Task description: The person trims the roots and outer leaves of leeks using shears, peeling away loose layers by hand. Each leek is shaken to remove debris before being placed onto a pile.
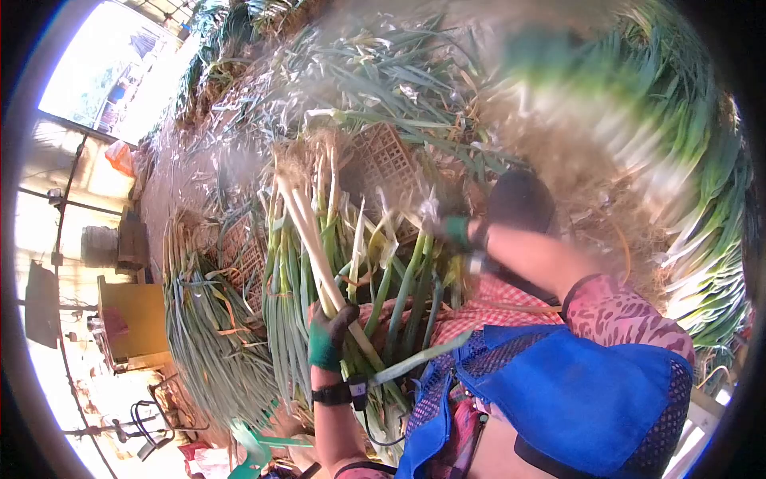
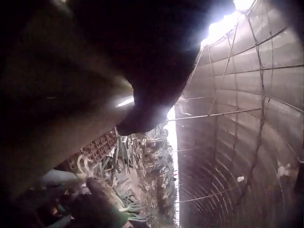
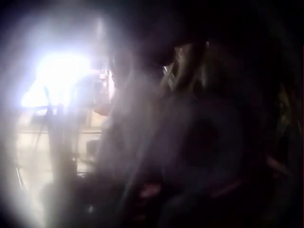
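In the head view my left hand (image 1: 328,335), in a green and dark glove, grips a green onion (image 1: 307,231) with a thick white stalk. Its roots point away from me, and its leaf end runs back towards my lap. My right hand (image 1: 455,230), gloved in green, is blurred beside pale peeling leaves (image 1: 431,209) at the right of the pile; I cannot tell whether its fingers pinch them. More green onions (image 1: 279,263) lie under and around the left hand. The left wrist view is mostly blocked by a dark glove and a pale stalk; the right wrist view is dark and blurred.
A brown plastic crate (image 1: 381,164) sits beyond the pile, amid loose leaves (image 1: 375,72). Another bunch of green onions (image 1: 211,343) lies at left. A long row of onions (image 1: 670,152) curves along the right. A yellow box (image 1: 132,319) stands far left.
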### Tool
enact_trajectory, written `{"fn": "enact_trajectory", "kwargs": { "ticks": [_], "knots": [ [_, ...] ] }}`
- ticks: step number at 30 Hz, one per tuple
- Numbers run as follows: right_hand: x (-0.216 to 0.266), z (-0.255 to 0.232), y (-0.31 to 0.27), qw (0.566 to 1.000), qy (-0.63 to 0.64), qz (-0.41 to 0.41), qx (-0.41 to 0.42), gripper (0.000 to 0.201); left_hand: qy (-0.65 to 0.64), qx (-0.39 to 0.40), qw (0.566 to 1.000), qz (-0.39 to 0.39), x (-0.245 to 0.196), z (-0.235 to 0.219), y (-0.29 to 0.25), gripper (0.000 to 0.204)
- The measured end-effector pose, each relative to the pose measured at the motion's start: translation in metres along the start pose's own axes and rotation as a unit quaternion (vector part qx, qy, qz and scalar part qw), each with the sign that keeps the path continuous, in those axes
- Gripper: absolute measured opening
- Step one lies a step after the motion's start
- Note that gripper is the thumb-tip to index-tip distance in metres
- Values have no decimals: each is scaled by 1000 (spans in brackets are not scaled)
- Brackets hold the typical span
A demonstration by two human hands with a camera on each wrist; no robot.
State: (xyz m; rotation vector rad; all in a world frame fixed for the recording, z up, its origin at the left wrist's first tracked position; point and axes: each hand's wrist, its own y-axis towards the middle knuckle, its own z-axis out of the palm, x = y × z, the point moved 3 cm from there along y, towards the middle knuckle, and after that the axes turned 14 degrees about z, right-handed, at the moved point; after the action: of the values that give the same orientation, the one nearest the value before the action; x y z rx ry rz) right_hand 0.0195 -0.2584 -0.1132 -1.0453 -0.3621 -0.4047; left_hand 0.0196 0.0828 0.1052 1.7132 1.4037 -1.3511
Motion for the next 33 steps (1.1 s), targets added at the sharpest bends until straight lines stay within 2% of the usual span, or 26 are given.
{"fn": "enact_trajectory", "kwargs": {
  "ticks": [1,2,4,5,6,7,8,9,10,11,12,14,15,17,18,20,21,23,25,27,28,29,30,31,32,33],
  "knots": [
    [-8,24,1,997,-53,-14,-52,63,28,-17,999,-7,0,0,3,35],
    [-17,49,1,989,-106,-23,-105,55,69,22,997,-22,-1,1,6,40],
    [-30,80,16,999,25,-11,-16,40,-44,47,996,-56,-5,12,6,40],
    [-25,96,17,996,92,-9,-10,37,-102,59,990,-72,-9,18,6,40],
    [-3,131,-7,987,161,-6,-3,34,-23,79,996,-34,-30,19,5,43],
    [12,154,-19,974,228,-2,3,31,-37,78,995,-46,-22,17,7,43],
    [10,146,28,983,172,-70,5,29,-51,77,994,-60,-7,16,9,42],
    [26,151,22,982,126,-144,-14,28,-65,76,992,-72,2,15,10,42],
    [43,156,16,972,82,-216,-40,26,-35,107,991,-69,-16,12,9,38],
    [69,161,11,950,-66,-285,-114,27,-57,94,992,-66,-15,10,13,38],
    [78,153,22,895,-167,-333,-244,23,-79,80,992,-64,-13,6,16,37],
    [99,152,21,847,-268,-290,-356,22,-93,71,989,-90,-6,-4,30,33],
    [110,148,29,828,-301,-273,-387,23,-101,64,990,-78,-10,-5,40,34],
    [120,140,50,816,-328,-237,-412,26,-116,50,990,-54,-22,-8,59,34],
    [123,135,64,813,-338,-219,-420,27,-121,76,988,-67,-14,-11,69,27],
    [130,133,93,811,-350,-178,-435,30,-103,115,986,-58,17,-11,83,25],
    [126,131,116,808,-355,-150,-444,31,-18,183,983,25,27,-9,87,25],
    [120,140,144,809,-364,-96,-451,34,151,263,929,213,45,-7,94,29],
    [108,154,155,810,-386,-39,-439,36,113,262,940,189,61,-4,97,28],
    [109,173,145,812,-438,11,-387,38,109,246,936,225,63,-6,99,25],
    [103,169,155,794,-441,1,-419,36,107,238,935,242,59,-5,97,25],
    [101,164,159,775,-444,-11,-450,35,38,208,969,124,61,-5,97,24],
    [99,153,164,764,-449,-23,-463,34,-32,175,984,7,54,-2,98,25],
    [97,143,168,753,-454,-35,-476,32,-101,140,979,-108,51,2,95,27],
    [101,129,163,750,-463,-45,-470,31,-135,97,979,-117,48,5,94,33],
    [105,108,165,746,-473,-56,-465,30,-124,99,984,-76,42,3,94,33]
  ]
}}
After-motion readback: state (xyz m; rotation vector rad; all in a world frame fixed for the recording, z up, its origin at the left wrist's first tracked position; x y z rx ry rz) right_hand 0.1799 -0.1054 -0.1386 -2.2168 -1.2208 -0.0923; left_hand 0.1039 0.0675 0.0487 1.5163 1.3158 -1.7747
